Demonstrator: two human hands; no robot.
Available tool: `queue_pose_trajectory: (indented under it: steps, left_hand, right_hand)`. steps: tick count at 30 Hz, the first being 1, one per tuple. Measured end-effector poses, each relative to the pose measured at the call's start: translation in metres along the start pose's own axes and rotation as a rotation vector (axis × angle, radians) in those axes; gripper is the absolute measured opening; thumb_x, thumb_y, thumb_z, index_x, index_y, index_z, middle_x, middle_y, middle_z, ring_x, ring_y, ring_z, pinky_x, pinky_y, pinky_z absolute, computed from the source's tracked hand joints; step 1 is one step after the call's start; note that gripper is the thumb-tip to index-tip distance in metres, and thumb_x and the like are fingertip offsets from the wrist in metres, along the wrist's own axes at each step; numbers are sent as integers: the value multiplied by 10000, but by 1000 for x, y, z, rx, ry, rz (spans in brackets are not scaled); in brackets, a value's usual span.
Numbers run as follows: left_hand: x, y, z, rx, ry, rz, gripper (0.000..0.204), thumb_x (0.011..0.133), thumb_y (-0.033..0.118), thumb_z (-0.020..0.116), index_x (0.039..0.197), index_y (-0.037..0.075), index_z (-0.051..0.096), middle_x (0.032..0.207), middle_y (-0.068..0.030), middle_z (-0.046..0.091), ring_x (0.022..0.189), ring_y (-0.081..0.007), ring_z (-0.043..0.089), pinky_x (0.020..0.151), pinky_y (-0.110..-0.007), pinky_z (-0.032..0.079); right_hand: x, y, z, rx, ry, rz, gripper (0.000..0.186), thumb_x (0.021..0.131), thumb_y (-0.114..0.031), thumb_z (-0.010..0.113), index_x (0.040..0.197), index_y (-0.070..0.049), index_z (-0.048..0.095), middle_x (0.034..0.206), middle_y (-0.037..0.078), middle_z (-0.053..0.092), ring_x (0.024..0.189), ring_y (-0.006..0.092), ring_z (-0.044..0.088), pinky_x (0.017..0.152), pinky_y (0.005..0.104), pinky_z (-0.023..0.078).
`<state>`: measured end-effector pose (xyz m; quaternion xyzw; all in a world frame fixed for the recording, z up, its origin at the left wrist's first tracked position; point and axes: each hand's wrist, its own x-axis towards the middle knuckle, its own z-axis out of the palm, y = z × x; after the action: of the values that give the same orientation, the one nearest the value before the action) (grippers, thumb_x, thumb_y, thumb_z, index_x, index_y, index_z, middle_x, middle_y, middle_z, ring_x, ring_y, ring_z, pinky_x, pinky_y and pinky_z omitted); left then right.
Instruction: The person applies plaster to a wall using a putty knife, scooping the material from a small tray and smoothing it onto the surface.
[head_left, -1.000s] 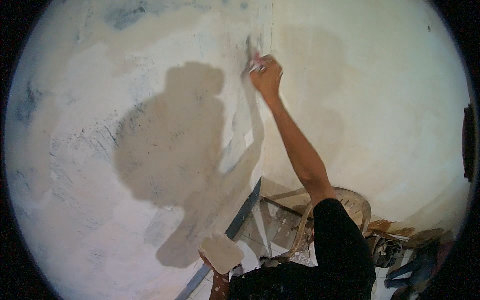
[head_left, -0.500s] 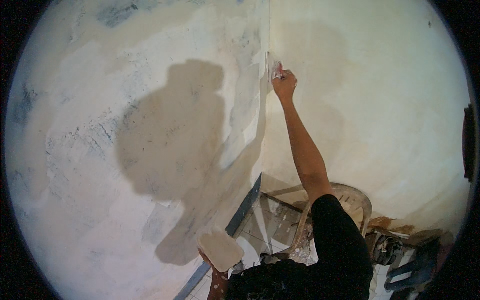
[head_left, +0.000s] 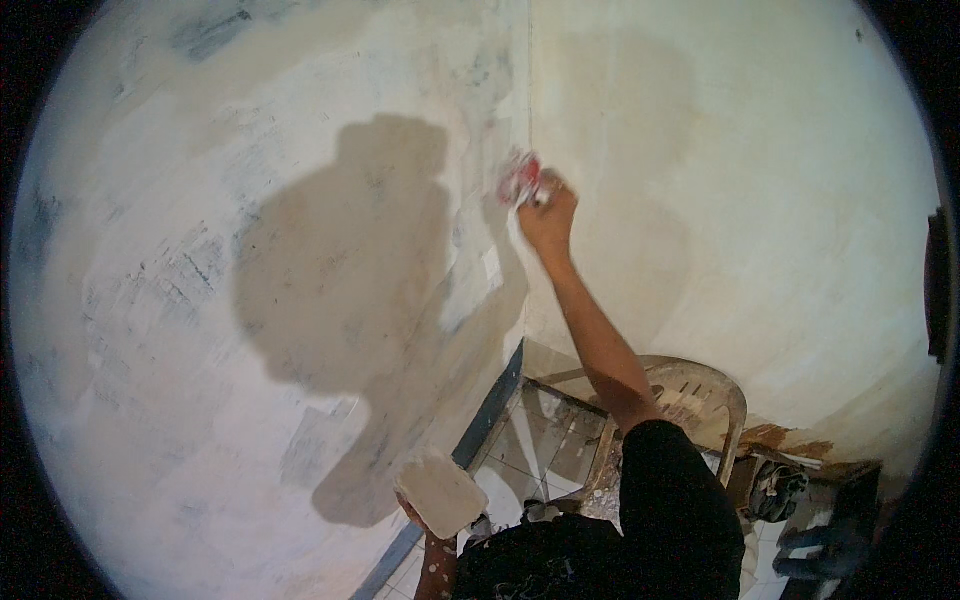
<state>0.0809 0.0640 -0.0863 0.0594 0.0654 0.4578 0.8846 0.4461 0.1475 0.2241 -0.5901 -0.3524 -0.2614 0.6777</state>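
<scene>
My right hand (head_left: 550,212) is raised at the inner corner of the room. Its fingers are wrapped round a putty knife (head_left: 519,181) with red on it, smeared by motion; I cannot tell whether its blade touches the wall. Low down near the left wall, my left hand (head_left: 409,513) grips the edge of a pale, rounded rectangular putty board (head_left: 442,496). Most of that hand is hidden under the board. Bluish-grey patches and whitish filler mark the left wall (head_left: 190,330), where my shadow falls. The right wall (head_left: 790,200) is cream and smoother.
A stained plastic chair (head_left: 738,405) stands against the right wall, below my right arm. Dark clutter (head_left: 778,492) and a dark blue item (head_left: 825,545) lie at the lower right. Along the foot of the left wall runs a blue-grey skirting strip (head_left: 492,405) beside floor tiles.
My right hand has moved down and slightly left with the putty knife, from the corner line toward the left wall. The left hand and its board have hardly moved.
</scene>
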Motion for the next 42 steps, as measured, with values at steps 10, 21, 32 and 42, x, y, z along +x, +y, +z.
queue_pose_trajectory:
  steps: [10,21,32,42]
  left_hand:
    - [-12,0,0,11,14,69,653,788,594,381,1260,143,374,1272,-116,400,1123,-329,396,944,-512,299]
    - [-3,-10,10,-3,-4,33,635,781,586,408,1263,172,397,1284,-123,394,1153,-377,354,925,-557,295]
    - [-22,-17,26,55,88,51,628,755,580,457,1216,153,444,1216,-108,471,1071,-333,472,892,-527,374]
    - [-14,-16,9,15,79,26,638,761,586,440,1224,147,432,1231,-113,454,1094,-335,447,908,-518,357]
  right_hand:
    - [-115,65,54,-30,-428,46,491,588,-140,633,1069,-91,551,1090,164,501,1029,348,456,876,459,370]
    - [-19,140,2,-88,90,-22,74,715,-55,544,705,18,532,650,162,562,620,277,560,576,340,430]
    - [-204,61,-14,209,-430,11,203,643,-11,517,818,17,616,820,163,584,818,252,580,748,293,433]
    - [-120,139,23,-6,1,93,164,625,18,480,757,17,577,719,130,537,663,262,530,609,325,421]
